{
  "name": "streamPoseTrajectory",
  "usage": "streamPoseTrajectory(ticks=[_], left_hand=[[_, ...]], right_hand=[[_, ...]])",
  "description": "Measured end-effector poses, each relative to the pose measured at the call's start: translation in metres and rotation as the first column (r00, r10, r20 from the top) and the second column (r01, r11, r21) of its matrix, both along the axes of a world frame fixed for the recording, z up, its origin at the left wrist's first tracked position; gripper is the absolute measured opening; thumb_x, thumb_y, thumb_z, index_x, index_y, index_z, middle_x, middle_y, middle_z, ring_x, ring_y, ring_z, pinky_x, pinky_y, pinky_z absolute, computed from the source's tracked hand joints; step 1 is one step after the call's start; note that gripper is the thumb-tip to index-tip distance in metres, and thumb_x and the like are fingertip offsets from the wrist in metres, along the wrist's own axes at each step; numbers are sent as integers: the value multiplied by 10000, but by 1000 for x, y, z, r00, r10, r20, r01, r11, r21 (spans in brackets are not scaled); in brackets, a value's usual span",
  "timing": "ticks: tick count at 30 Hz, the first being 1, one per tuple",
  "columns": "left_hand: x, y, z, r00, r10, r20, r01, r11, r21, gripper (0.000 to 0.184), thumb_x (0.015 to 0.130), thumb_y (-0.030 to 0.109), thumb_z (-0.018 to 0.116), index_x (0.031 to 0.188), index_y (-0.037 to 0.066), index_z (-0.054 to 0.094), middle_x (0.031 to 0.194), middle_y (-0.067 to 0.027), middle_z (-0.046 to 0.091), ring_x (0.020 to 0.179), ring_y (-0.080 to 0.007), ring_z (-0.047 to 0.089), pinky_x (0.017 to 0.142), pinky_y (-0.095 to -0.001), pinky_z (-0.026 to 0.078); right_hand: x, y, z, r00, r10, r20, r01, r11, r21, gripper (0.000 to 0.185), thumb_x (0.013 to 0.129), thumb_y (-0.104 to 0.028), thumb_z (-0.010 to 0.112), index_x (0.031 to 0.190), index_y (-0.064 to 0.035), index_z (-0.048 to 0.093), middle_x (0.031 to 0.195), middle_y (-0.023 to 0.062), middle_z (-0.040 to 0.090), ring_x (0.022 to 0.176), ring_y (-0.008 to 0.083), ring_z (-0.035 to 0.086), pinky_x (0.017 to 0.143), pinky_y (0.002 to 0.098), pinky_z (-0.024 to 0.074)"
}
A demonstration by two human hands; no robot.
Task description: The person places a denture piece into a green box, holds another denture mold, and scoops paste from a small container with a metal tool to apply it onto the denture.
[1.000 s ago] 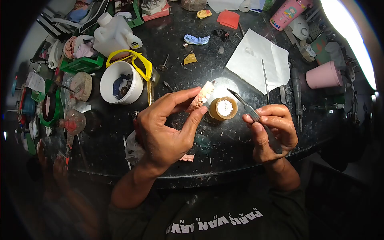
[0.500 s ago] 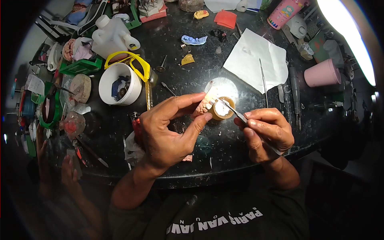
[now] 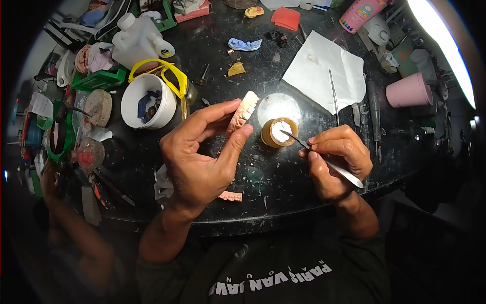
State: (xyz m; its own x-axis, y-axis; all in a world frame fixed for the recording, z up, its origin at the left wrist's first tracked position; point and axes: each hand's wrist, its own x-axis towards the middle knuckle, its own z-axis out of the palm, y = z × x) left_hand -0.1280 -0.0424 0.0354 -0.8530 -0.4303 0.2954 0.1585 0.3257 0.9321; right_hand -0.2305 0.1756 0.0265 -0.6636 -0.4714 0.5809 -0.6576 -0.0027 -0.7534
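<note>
My left hand (image 3: 200, 157) pinches a pale pink dental cast (image 3: 243, 112) between thumb and fingertips, tilted with its row of teeth toward the right. In my right hand (image 3: 341, 157) is a slim metal dental spatula (image 3: 349, 176), held like a pen, its broad end pointing toward me. Its dark narrow tip reaches into a small amber jar (image 3: 270, 138) and touches the white material (image 3: 281, 129) there. The jar stands apart from the cast, to its right. Another pink piece with tooth shapes (image 3: 231, 196) lies on the bench below my left hand.
A white tub (image 3: 132, 116) with yellow goggles (image 3: 177, 80) stands at left, near a plastic jug (image 3: 139, 43). White paper (image 3: 324, 68) with a thin metal tool (image 3: 332, 93) lies at right, beside a handpiece (image 3: 373, 111) and pink cup (image 3: 407, 92). A blue impression (image 3: 245, 44) lies behind.
My left hand has drawn the cast left, away from the jar's rim. The spatula has turned in my right hand, exposing its broad end; its tip remains at the white material.
</note>
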Motion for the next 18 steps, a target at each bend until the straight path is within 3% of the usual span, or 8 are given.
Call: streamPoseTrajectory(ticks=[8,18], left_hand=[[0,2,-4,1000,-26,7,26,1000,-16,394,885,-101,811,1260,-91,693,1115,-153,775,1000,-161,761,911,-274,615],[1,2,-3,1000,-25,10,25,999,-32,385,879,-89,824,1245,-83,704,1109,-148,773,984,-159,760,907,-280,619]], right_hand=[[-1,-3,-5,1000,-11,5,11,999,41,142,676,85,712,800,17,704,810,122,721,657,166,712,588,270,564],[0,0,-4,1000,-8,2,8,999,36,140,706,82,712,830,19,703,835,138,718,674,186,703,619,277,584]])
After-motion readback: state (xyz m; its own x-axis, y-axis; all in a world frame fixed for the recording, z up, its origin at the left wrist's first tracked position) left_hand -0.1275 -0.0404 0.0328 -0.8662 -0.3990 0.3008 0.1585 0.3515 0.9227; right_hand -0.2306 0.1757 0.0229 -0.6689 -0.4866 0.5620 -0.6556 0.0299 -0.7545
